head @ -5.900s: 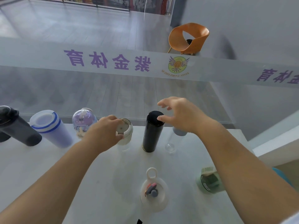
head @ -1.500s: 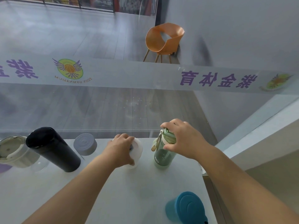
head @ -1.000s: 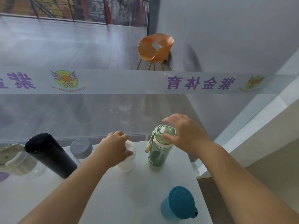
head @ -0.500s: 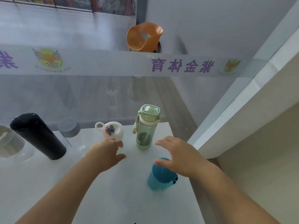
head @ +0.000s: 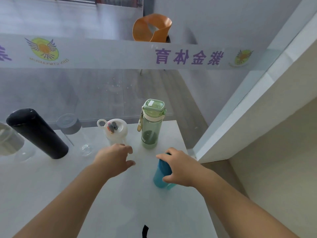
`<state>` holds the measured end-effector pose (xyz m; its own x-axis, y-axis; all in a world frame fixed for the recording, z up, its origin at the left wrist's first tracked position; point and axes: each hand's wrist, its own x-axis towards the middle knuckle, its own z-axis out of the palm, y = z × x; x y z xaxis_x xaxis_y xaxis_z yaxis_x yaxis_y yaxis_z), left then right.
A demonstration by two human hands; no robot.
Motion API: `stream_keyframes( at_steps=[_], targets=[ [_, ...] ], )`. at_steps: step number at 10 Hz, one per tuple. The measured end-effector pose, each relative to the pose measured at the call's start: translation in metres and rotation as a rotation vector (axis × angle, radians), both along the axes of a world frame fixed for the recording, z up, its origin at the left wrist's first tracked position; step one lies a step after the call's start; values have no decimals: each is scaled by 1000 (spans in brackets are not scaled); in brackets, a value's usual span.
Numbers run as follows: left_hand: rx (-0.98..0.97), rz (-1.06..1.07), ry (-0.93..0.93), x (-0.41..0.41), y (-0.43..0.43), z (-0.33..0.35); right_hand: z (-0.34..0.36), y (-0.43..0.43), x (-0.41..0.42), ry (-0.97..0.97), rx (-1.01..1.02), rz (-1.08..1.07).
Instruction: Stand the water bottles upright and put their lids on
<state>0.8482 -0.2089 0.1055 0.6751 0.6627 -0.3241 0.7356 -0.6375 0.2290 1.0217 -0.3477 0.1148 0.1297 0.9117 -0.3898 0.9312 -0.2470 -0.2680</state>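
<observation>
Head-camera view: a teal plastic bottle point(head: 161, 177), upright near the white desk point(head: 120, 203) edge, is clasped by the right hand point(head: 180, 167); the left hand point(head: 115, 157) is held open, empty. A careless nudge could topple it off.

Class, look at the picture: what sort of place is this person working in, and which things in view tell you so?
Probably a sports centre or gym lobby. A frosted band with purple Chinese characters and a winged ball logo runs across a glass partition; behind it lie a wide bare wooden floor and an orange moulded chair.
</observation>
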Motion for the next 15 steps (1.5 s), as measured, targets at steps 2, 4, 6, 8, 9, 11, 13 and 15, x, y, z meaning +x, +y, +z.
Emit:
stream_keyframes(
  at_steps=[2,4,6,8,9,11,13,15],
  targets=[
    [-2,-5,15,10,3,2,6,8,29,11,68,-83],
    [10,-6,29,25,12,5,15,35,71,-14,108,-177],
    [17,3,46,36,22,3,14,66,99,-9,93,-224],
    [15,-11,77,41,27,-1,8,88,111,1,96,-244],
    [22,-9,84,42,30,-3,4,94,114,-14,80,-252],
    [36,-7,86,42,35,-6,3,101,118,-31,19,-231],
    [44,-5,101,39,33,-3,8,105,116,-29,-41,-222],
    [49,26,99,30,31,3,22,98,116,-129,90,-174]
  ],
)
